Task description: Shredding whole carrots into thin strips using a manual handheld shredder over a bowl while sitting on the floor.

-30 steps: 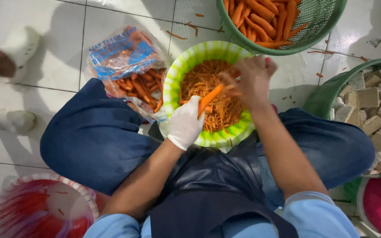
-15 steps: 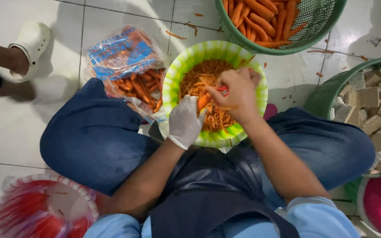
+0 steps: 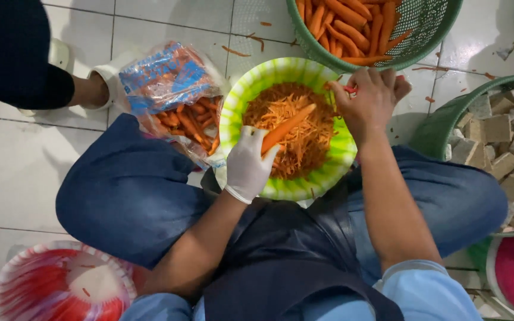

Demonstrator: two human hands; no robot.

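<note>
Carrot held over a bowl of shreds, centre frame.
The gloved left hand [image 3: 246, 166] grips a peeled carrot [image 3: 285, 128] above the green-striped bowl [image 3: 233, 119]; the bare right hand [image 3: 367, 104], fingers curled shut, clasps a red-handled peeler [image 3: 350, 90] at the bowl's upper-right rim.

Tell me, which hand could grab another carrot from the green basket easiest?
Probably the right hand: it hovers beside the green basket, though it grips a small tool. The gloved left hand holds a carrot, farther away.
</note>
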